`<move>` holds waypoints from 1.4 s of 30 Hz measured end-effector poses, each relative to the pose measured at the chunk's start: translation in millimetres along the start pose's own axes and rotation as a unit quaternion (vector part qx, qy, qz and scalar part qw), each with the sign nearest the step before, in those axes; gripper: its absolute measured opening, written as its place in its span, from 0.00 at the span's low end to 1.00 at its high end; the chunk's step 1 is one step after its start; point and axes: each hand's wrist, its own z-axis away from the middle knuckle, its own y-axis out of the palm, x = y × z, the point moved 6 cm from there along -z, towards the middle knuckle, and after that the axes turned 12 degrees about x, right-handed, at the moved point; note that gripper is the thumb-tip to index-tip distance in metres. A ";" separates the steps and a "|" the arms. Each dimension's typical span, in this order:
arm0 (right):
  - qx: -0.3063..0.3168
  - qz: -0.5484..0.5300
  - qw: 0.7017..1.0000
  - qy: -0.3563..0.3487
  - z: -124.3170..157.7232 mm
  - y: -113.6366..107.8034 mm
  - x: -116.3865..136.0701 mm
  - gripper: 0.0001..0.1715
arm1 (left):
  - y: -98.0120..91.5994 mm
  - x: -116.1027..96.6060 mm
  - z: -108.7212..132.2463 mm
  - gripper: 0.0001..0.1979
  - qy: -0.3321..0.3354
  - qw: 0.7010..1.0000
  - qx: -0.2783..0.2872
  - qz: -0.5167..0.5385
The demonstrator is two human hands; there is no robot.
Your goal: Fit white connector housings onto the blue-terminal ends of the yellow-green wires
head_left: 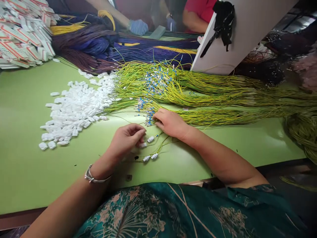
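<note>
My left hand [126, 138] is closed above the green table, thumb pressed to the curled fingers. What it pinches, if anything, is hidden; a white plastic connector [143, 145] shows just below its fingertips. My right hand [172, 124] rests at the near bundle of yellow-green wires [213, 116], its thumb and fingers closed on wire near the blue-and-metal terminal ends [149, 115]. Between and below the hands lie several wires with white connectors [150, 139] on their ends. To the left spreads a heap of loose white connectors [76, 105].
More yellow-green wire bundles [198, 96] stretch right across the table [22, 172]. Purple and dark wires [91, 46] lie behind them. White-and-orange strips [22, 36] are piled at the far left. A white panel [237, 36] stands upright. Across the table, a co-worker's gloved hand [138, 27] shows.
</note>
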 end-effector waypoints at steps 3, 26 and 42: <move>-0.025 -0.038 0.998 -0.045 0.5 -8.3 -2.7 0.10 | -2.6 1.4 -1.7 0.17 0.005 0.999 -0.009 -0.031; 0.145 0.007 0.978 -0.149 15.9 -3.7 13.0 0.07 | 19.3 -9.8 0.3 0.10 0.179 0.901 0.000 -0.396; 0.072 -0.195 0.977 -0.038 1.5 19.3 -8.7 0.05 | -116.8 -13.9 12.8 0.10 0.041 0.851 -0.228 -0.471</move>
